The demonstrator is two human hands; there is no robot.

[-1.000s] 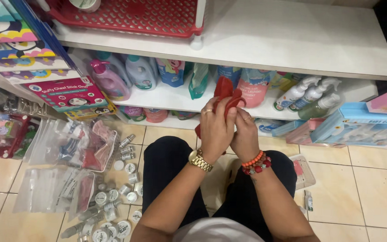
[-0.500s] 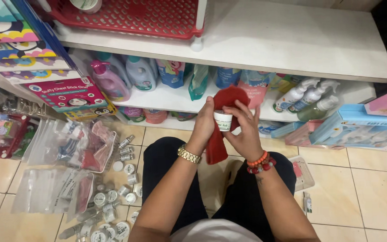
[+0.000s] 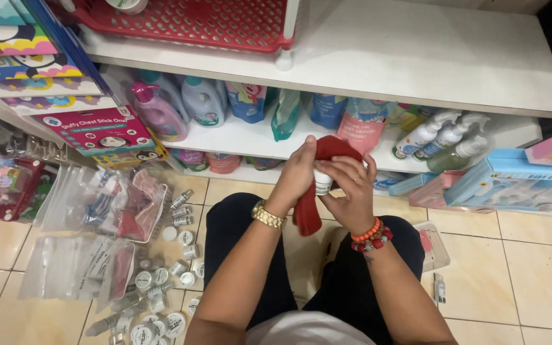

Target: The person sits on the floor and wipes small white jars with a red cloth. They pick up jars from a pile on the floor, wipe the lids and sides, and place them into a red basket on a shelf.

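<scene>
Centrally, red cloth (image 3: 314, 191), small white jar (image 3: 322, 182)

A shop, at floor level between stocked shelves (image 3: 416, 57). The lower shelf holds rows of detergent bottles (image 3: 202, 99), refill pouches (image 3: 359, 124) and spray bottles (image 3: 439, 131). Boxed goods (image 3: 94, 131) lean at the left, and small jars (image 3: 161, 278) and clear bags (image 3: 65, 268) lie on the tiled floor (image 3: 531, 262).
</scene>
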